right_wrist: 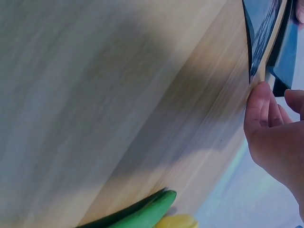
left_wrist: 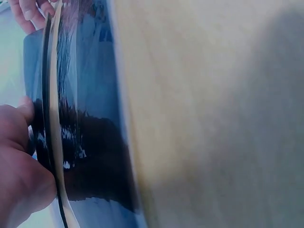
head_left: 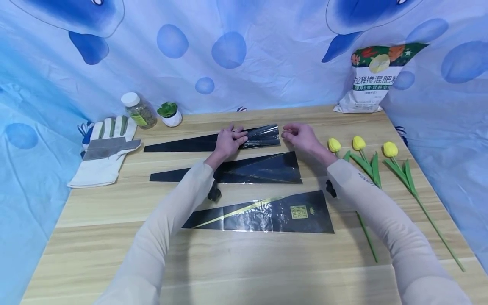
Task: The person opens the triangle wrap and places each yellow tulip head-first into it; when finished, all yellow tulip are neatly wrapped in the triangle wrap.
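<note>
- The far sleeve [head_left: 202,142] lay flat along the far part of the tabletop [head_left: 114,245], long, black and tapering, its narrow end toward the left edge and its wide end toward the right; bright creases showed across the wide end.
- The left hand [head_left: 228,142] rested on that sleeve, right of its middle, with its fingers spread over the film.
- The right hand [head_left: 301,135] hung just beside the wide end, its fingers gently bent and the thumb set a little apart from the forefinger; whether a fingertip touched the film could not be told.
- Nearer the front edge lay the middle sleeve [head_left: 259,169], also black and glossy, with faint slanting lines.
- Nearest the front edge was the printed sleeve [head_left: 263,214], dark and shiny, bearing a gold stripe and a gold square of lettering by its wide end.
- Three yellow tulips [head_left: 390,149] with green stems lay along the right edge.
- A fertiliser bag [head_left: 375,80] stood at the far right corner.
</note>
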`<state>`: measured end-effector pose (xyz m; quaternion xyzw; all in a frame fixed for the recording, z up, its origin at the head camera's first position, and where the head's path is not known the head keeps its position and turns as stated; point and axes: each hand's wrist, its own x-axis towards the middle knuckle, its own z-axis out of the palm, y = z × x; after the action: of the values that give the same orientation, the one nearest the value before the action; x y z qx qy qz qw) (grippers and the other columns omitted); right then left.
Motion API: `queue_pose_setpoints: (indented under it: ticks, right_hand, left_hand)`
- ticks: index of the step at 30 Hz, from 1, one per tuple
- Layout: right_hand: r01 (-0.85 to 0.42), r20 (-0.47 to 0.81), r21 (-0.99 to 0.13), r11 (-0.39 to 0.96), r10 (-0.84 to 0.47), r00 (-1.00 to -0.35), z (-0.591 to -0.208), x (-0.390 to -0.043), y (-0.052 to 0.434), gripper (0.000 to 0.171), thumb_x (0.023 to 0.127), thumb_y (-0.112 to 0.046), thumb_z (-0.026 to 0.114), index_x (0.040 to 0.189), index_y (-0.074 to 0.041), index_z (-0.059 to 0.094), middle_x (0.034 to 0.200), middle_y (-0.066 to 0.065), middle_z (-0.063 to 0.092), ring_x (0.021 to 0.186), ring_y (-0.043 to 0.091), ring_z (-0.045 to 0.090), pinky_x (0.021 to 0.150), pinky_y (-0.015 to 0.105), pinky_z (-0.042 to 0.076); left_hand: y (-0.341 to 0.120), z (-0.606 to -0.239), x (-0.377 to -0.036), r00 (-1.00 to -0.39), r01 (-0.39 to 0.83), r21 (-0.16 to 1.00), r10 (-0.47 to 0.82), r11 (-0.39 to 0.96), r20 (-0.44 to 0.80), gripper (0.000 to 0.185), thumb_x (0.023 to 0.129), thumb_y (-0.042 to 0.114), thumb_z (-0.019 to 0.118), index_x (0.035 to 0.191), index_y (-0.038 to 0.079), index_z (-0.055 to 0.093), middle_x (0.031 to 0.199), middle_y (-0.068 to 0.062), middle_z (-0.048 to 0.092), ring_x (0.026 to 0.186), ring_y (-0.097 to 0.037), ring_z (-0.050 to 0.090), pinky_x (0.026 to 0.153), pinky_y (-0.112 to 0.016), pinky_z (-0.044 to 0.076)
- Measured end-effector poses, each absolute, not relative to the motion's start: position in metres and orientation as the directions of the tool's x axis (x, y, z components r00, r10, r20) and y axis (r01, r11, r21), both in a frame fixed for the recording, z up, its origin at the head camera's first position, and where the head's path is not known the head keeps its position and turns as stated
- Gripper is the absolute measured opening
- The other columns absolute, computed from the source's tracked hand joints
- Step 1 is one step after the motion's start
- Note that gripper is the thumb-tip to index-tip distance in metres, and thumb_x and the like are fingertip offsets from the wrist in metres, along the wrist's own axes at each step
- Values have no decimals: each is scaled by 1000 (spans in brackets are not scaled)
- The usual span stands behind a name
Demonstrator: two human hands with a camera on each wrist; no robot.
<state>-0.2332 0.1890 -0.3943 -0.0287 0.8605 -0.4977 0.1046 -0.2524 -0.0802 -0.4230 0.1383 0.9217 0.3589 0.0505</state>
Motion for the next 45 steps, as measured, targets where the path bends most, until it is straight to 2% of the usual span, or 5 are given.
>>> queue_pose_setpoints:
  ticks: [13,21,30,39,45]
  right_hand:
    - [120,-171,-912,392,-98,-981,-397,-241,179,41,100,-11,63,138,1,54,114,19,67,91,21,66,77,26,56]
    - [127,-160,-929,348,-67,-985,-401,-243,177,41,97,-8,67,135,2,57,103,17,70,74,12,62,61,18,49]
    - [170,-197,-939,300,-63,-978,-403,-243,174,38,97,-2,63,133,8,55,115,24,67,76,12,64,70,19,54]
    - [290,-308,-922,255,-32,-951,-397,-245,177,35,97,3,59,131,9,55,110,20,66,80,14,64,77,22,55]
    - [293,-318,-912,289,-44,-947,-396,-245,178,40,96,3,58,135,9,53,115,23,66,85,17,66,80,25,55]
  left_hand:
    - [-83,-424,-249,-968,190,776,245,602,47,30,100,20,64,127,8,68,143,-9,53,149,-30,23,121,-38,5]
    - [-83,-425,-247,-972,186,815,226,549,69,27,99,18,66,124,7,70,141,-10,55,147,-31,26,121,-40,10]
    - [-85,-426,-246,-974,213,849,173,483,146,23,97,14,67,118,5,73,135,-11,60,143,-32,36,117,-37,26]
    - [-84,-424,-245,-983,182,924,98,336,158,20,97,10,66,114,2,74,132,-12,62,141,-29,40,115,-30,29]
    - [-87,-424,-245,-975,221,899,103,378,196,19,96,10,69,112,2,74,130,-12,64,139,-32,42,114,-32,31]
